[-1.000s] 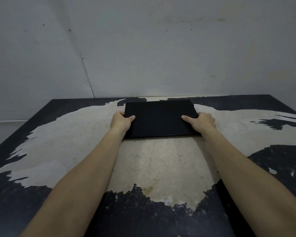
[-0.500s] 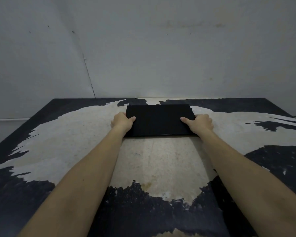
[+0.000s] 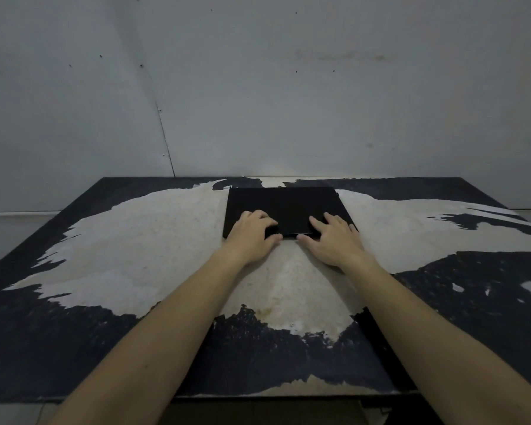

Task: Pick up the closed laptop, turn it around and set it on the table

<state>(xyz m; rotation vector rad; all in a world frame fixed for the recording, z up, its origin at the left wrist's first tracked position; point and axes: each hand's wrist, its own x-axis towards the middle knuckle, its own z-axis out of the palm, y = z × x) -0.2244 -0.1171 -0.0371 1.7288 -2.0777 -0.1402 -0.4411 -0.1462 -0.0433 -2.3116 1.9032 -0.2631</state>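
- The closed black laptop [image 3: 284,210] lies flat at the far middle of the table [image 3: 135,240], its far edge close to the table's back edge and the grey wall [image 3: 288,87] behind it.
- The left hand [image 3: 252,237] lies over the laptop's near left corner, fingers curled loosely on the lid, thumb stretched along the near edge. The fingers rest on top rather than closing round anything.
- The right hand [image 3: 331,240] lies over the near right corner, fingers spread on the lid and thumb pointing inward at the near edge. It too is spread flat, gripping nothing.
- The two thumbs point toward each other with a small gap between them at the laptop's front edge.
- The table is dark, with a large worn pale patch across its middle; the laptop sits partly on that patch. Nothing else stands on the table near the laptop, and both forearms reach it unobstructed.
- Half a second ago each hand clasped a side edge of the laptop, one left and one right; now both have shifted inward to the near edge and lie on top.
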